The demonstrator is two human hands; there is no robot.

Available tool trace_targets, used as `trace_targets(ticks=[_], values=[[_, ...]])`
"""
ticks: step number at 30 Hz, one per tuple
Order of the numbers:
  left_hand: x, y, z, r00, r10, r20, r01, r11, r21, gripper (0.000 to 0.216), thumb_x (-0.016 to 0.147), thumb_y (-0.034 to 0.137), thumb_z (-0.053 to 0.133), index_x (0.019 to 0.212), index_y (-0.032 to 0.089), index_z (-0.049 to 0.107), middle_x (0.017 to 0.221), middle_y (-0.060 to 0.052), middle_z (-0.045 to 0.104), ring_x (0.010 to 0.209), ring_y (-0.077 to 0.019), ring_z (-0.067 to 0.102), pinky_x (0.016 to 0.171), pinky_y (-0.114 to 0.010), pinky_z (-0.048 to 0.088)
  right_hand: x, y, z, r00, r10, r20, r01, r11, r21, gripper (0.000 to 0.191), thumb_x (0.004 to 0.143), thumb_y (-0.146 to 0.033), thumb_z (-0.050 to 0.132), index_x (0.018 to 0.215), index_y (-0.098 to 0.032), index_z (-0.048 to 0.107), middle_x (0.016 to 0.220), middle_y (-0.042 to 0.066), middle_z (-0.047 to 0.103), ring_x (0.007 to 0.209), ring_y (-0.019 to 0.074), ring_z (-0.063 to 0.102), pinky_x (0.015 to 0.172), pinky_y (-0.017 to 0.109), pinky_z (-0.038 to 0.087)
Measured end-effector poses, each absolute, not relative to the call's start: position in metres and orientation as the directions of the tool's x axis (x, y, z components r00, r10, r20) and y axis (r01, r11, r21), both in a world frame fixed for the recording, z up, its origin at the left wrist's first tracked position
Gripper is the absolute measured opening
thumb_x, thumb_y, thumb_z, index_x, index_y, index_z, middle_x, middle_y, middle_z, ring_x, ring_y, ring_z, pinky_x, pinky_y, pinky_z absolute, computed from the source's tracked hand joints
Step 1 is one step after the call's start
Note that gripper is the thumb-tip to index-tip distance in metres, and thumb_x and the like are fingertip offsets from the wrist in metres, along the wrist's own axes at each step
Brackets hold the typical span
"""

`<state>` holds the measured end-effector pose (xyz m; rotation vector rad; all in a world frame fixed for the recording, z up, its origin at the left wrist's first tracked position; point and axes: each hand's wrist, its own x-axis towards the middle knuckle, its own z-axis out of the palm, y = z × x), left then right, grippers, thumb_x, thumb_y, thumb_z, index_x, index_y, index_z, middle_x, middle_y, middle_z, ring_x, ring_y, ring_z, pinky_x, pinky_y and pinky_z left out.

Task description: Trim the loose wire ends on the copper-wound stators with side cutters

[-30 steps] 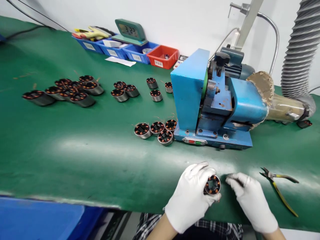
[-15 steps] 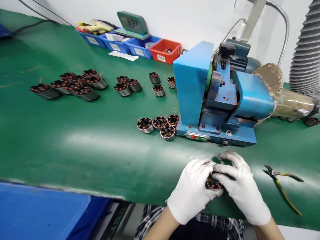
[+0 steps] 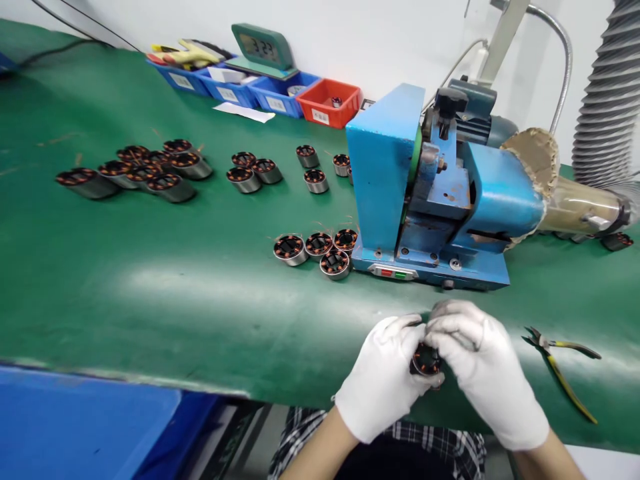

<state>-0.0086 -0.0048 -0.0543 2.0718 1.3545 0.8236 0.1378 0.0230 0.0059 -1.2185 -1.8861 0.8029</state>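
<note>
Both my hands wear white gloves and meet near the table's front edge. My left hand [image 3: 383, 377] is wrapped round a small motor stator [image 3: 425, 360], a metal ring with copper windings. My right hand [image 3: 483, 363] curls over the top of the same stator with its fingers pinched on it; most of the stator is hidden between the gloves. Yellow-handled pliers [image 3: 563, 363] lie on the green mat just right of my right hand.
A blue machine [image 3: 430, 193] with red and green buttons stands behind my hands, joined to a ribbed hose [image 3: 607, 93]. Several stators [image 3: 315, 250] cluster left of it, with more groups [image 3: 135, 173] further left. Blue and red bins [image 3: 327, 103] and a clock [image 3: 263, 47] line the wall.
My right hand has come from beside the stator onto it, closing over its top. The left hand kept its hold and the view shifted slightly.
</note>
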Motion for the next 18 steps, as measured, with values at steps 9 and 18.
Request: trace_targets(ticks=[9,18], values=[[-0.013,-0.006,-0.050,0.375,0.911,0.173,0.602,-0.382,0.702,0.063,0.066,0.022,0.078,0.122,0.021,0.051,0.122,-0.010,0.062,0.117,-0.0272,0.054,0.102,-0.047,0.041,0.192,0.008,-0.008,-0.257,0.900,-0.352,0.691,-0.084,-0.718,0.059,0.064,-0.028,0.074,0.121,-0.021,0.058,0.105,0.007,0.069,0.090,0.0255,0.064,0.079,0.037,0.050],[-0.013,-0.006,-0.052,0.369,0.909,0.194,0.586,-0.390,0.710,0.050,0.067,0.030,0.079,0.111,0.021,0.057,0.113,-0.008,0.066,0.113,-0.0265,0.057,0.101,-0.046,0.043,0.184,0.020,-0.010,-0.358,0.811,-0.462,0.336,-0.349,-0.875,0.021,0.077,-0.034,0.064,0.064,-0.018,0.062,0.050,-0.005,0.047,0.044,0.0093,0.037,0.043,0.022,0.028]])
